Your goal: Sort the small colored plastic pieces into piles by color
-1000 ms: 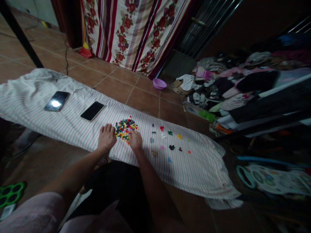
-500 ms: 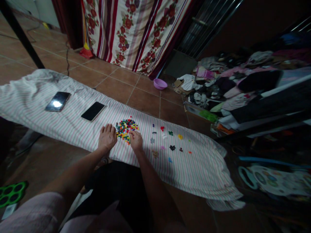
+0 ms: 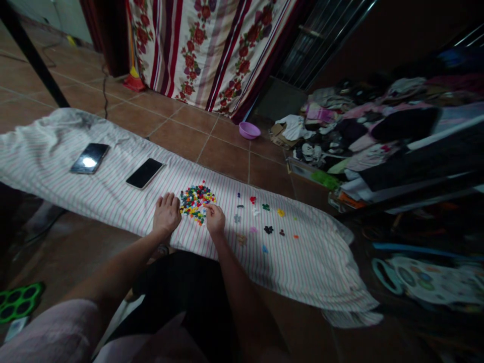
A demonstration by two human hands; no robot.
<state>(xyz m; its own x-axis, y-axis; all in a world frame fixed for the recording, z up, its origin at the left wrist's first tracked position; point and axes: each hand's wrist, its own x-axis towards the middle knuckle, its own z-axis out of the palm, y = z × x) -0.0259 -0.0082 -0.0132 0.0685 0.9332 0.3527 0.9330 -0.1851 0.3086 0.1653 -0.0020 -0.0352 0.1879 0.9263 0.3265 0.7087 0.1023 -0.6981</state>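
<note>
A heap of small coloured pieces [image 3: 194, 198] lies on a striped cloth [image 3: 113, 194] spread over a low surface. My left hand [image 3: 165, 214] rests flat on the cloth just left of the heap, fingers stretched out. My right hand [image 3: 215, 218] sits at the heap's right edge with its fingers pinched together at the pieces; what they hold is too small to make out. Single coloured pieces lie apart to the right, among them a red one [image 3: 251, 199], a yellow one [image 3: 279, 212] and a dark one [image 3: 267, 230].
Two phones [image 3: 89, 158] [image 3: 144, 173] lie on the cloth to the left. Behind are a tiled floor, a purple bowl [image 3: 249, 130], a flowered curtain [image 3: 212, 45] and a pile of clothes [image 3: 363, 131] at right. A green object [image 3: 17, 301] lies at lower left.
My right hand has shifted a little to the right along the heap's edge and its fingers have drawn together. My left hand has stayed put.
</note>
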